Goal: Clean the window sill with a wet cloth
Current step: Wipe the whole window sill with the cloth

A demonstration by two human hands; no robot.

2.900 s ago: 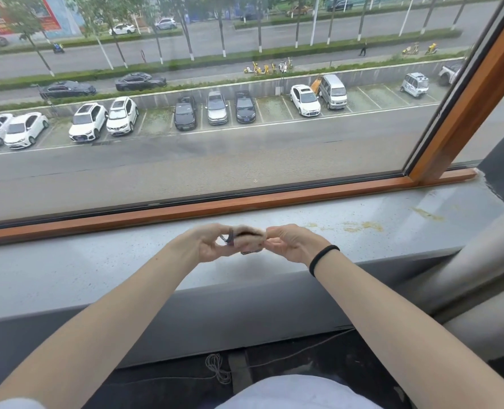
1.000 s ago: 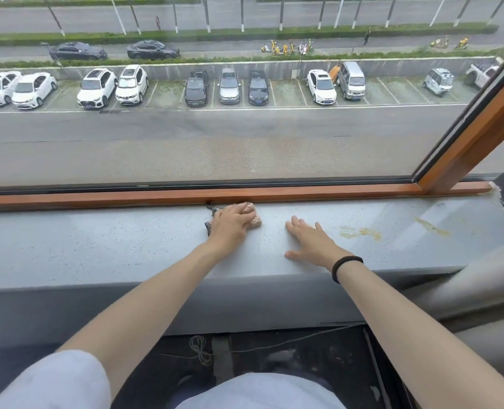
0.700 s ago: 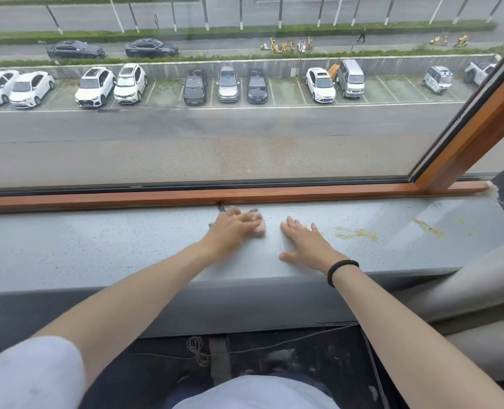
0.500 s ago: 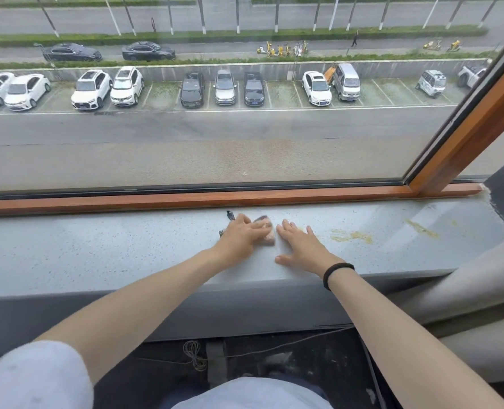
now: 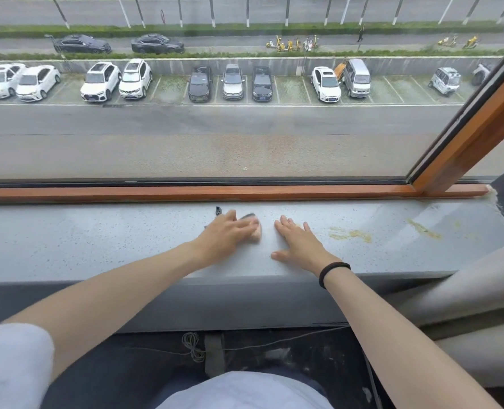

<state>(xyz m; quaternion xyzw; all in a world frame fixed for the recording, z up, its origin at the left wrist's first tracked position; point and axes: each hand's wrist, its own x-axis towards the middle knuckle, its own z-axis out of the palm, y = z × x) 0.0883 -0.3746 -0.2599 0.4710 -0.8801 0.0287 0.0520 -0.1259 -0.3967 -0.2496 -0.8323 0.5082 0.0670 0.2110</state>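
Window sill (image 5: 97, 240) is barely begun, I judge — my left hand (image 5: 227, 234) presses the cloth (image 5: 255, 231) flat-fingered, left of the yellow smear (image 5: 349, 233); my right hand (image 5: 299, 242) rests spread, palm down, between cloth and smear. That smear is not yet wiped — nor another beyond it.

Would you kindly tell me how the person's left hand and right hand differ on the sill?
The left hand presses the cloth onto the window sill; the right hand lies on bare sill. The right hand's wrist wears a black band; the left hand's does not. Both lie palm down, fingers extended.
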